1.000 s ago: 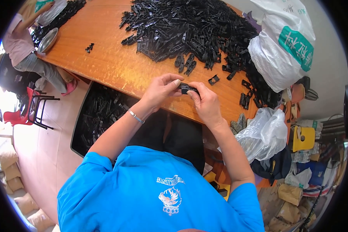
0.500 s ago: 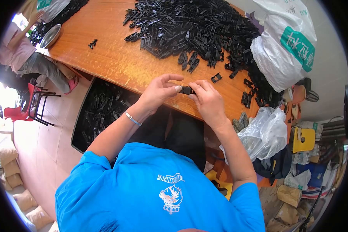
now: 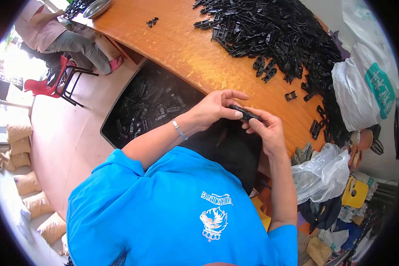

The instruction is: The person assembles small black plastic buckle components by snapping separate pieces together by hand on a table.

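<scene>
Head view: we see a slim black plastic part (image 3: 248,114) between the hands, at about three o'clock from the left hand (image 3: 215,109) and ten o'clock from the right hand (image 3: 269,128). Its long axis runs from ten to four, one end pointing to each hand, and it is held up in front of the near edge of the worn orange-brown wooden desk (image 3: 177,35). Both hands are close upon it, neither plainly nearer. The right hand pinches the four-o'clock end between thumb and fingers. The left thumb lies against the other end while the index finger stretches clear; we cannot tell whether the remaining fingers grip behind.

The part looks hard, narrow and slightly glossy. From the hands, a spiky heap of similar black plastic pieces (image 3: 275,35) spreads at one o'clock, and a small squarish black plastic piece (image 3: 291,95) lies alone at two. The desk's varnish is rubbed pale in streaks. At nine o'clock we find a dark tub with a curved rim (image 3: 103,131), holding more black pieces; at four, a crumpled, translucent plastic bag (image 3: 319,170), thin and shiny.
</scene>
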The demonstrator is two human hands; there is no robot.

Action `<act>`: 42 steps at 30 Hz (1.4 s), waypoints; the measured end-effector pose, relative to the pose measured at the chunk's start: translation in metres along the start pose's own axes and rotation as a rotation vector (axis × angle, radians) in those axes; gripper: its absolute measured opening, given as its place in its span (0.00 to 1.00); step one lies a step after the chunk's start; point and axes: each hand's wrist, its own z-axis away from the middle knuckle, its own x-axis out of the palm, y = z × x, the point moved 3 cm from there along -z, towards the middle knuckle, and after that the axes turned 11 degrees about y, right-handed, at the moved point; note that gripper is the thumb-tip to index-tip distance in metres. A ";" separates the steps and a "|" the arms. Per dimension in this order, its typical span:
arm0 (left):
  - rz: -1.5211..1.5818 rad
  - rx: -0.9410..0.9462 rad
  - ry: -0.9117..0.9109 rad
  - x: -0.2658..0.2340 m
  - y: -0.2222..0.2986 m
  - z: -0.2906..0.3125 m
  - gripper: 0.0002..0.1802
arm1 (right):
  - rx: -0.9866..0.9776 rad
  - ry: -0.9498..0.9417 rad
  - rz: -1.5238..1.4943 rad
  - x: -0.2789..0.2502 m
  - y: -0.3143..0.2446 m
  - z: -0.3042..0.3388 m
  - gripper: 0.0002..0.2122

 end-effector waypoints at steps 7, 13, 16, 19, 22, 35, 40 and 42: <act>-0.898 0.084 -0.023 -0.099 0.076 0.059 0.14 | -0.032 -0.292 0.251 0.070 0.006 0.000 0.24; -0.880 0.346 0.410 -0.062 0.077 -0.001 0.10 | -0.408 0.274 0.635 -0.042 -0.023 -0.019 0.14; -1.040 0.609 0.246 -0.009 0.054 -0.065 0.13 | -0.633 0.487 1.026 -0.091 -0.043 -0.034 0.13; -1.367 1.023 0.238 0.029 0.045 -0.107 0.14 | -0.712 0.561 1.261 -0.113 -0.057 -0.043 0.14; -1.484 0.915 0.181 0.042 0.034 -0.132 0.12 | -0.776 0.369 1.434 -0.119 -0.052 -0.060 0.12; -0.823 0.509 0.431 0.009 0.013 -0.119 0.18 | -0.659 0.364 1.223 -0.115 -0.059 -0.042 0.16; -0.158 0.099 0.216 0.006 0.012 -0.090 0.16 | -0.161 0.249 0.046 -0.079 -0.047 -0.034 0.18; -0.118 0.061 0.191 0.014 0.017 -0.073 0.17 | -0.236 0.259 -0.050 -0.059 -0.047 -0.028 0.18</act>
